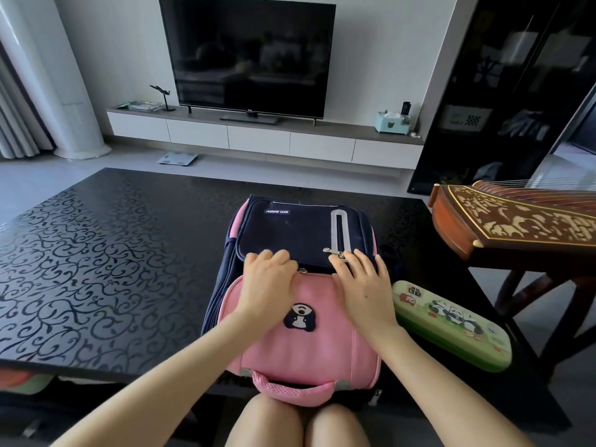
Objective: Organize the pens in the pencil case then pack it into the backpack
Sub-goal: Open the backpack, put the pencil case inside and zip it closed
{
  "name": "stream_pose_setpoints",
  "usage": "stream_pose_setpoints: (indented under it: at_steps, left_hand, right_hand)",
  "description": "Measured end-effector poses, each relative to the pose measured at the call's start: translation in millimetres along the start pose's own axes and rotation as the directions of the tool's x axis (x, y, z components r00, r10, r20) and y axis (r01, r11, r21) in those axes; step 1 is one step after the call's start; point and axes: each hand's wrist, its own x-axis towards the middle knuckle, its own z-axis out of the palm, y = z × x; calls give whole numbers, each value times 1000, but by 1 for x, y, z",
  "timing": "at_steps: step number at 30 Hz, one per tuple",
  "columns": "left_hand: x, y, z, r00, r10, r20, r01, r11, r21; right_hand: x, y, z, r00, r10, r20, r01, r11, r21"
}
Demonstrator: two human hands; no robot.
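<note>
**Backpack still zipped; case not yet packed**

Green pencil case (451,324) lies closed on table (96,253), just right of backpack (290,350). Left hand (267,279): fingers curled at zip seam, grip unclear. Right hand (361,285): fingers flat on backpack, holding nothing. Likely next: unzip backpack.

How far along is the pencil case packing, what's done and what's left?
Done: the pencil case lies closed on the table; its pens can't be seen. In hand: the left hand curls at the flap seam of the backpack, and the right hand rests flat on it. Left: the backpack looks closed, so opening it and putting the pencil case inside.
</note>
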Motion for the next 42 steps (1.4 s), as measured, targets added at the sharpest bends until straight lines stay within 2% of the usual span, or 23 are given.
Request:
stream_pose_setpoints:
  at_steps: [3, 6, 8, 13, 16, 18, 19, 21, 23, 24, 25, 26, 27, 29, 30, 31, 34, 36, 37, 42]
  left_hand:
    - [-10, -55, -12, 1000, -4, 9, 4, 996, -86]
    - [-14, -108, -19, 980, 26, 200, 29, 963, -266]
    - [-4, -132, -20, 945, 84, 315, 11, 957, -289]
    - [40, -170, -12, 933, 127, 337, -109, 992, -71]
    - [72, -161, -6, 903, -29, 430, -59, 980, 189]
    - [84, -148, -2, 895, -100, 434, -29, 959, 280]
    - [85, -143, 1, 911, -107, 398, 8, 970, 242]
    - [75, -131, 0, 959, -54, 278, 71, 996, -50]
    - [59, -114, -6, 968, 50, 246, 41, 935, -351]
    - [50, -106, -8, 950, 109, 292, 13, 922, -386]
    - [43, -102, -7, 929, 145, 340, -3, 923, -385]
    - [37, -99, -6, 913, 146, 382, 7, 928, -372]
    - [34, -100, -7, 903, 121, 412, 44, 928, -370]
    - [33, -98, -10, 891, 80, 447, 118, 910, -398]
    - [33, -97, -11, 885, 74, 460, 124, 914, -385]
    - [33, -91, -12, 881, 70, 468, 117, 927, -357]
    - [27, -81, -10, 883, 28, 468, 123, 949, -290]
    - [20, -70, -8, 899, -14, 438, 138, 958, -253]
    - [17, -63, -6, 908, -38, 417, 139, 967, -215]
    - [7, -28, -1, 942, -149, 302, 159, 987, -9]
  right_hand:
    - [-2, -1, 1, 1000, 6, 4, -6, 1000, 2]
    - [-4, -1, 3, 999, -36, 1, 36, 999, 23]
    - [-4, 0, 7, 998, -69, -12, 70, 997, 34]
    - [-5, 2, 17, 996, -93, -10, 93, 996, 16]
    - [-4, 1, 20, 995, -96, -18, 96, 995, 5]
    - [-2, 2, 19, 996, -92, -17, 92, 996, 2]
    - [-1, 1, 17, 996, -85, -24, 85, 996, 30]
    - [0, 2, 8, 997, -22, -70, 35, 979, 199]
    - [-1, 11, -6, 978, 173, -118, -110, 903, 415]
    - [-2, 20, -12, 949, 284, -140, -197, 875, 442]
    - [-3, 35, -15, 916, 387, -107, -317, 861, 398]
    - [-7, 58, -14, 881, 474, -1, -453, 843, 288]
    - [-10, 80, -8, 822, 539, 184, -562, 819, 115]
    - [-20, 122, 1, 612, 589, 528, -589, 785, -192]
    - [-22, 136, 4, 532, 584, 613, -582, 778, -235]
    - [-25, 147, 5, 487, 577, 656, -591, 771, -239]
    - [-19, 169, 6, 432, 534, 727, -566, 788, -242]
    - [-17, 175, 2, 369, 508, 778, -606, 766, -213]
    - [-19, 179, 5, 364, 502, 785, -615, 762, -202]
    - [-29, 165, -13, 451, 607, 654, -453, 788, -418]
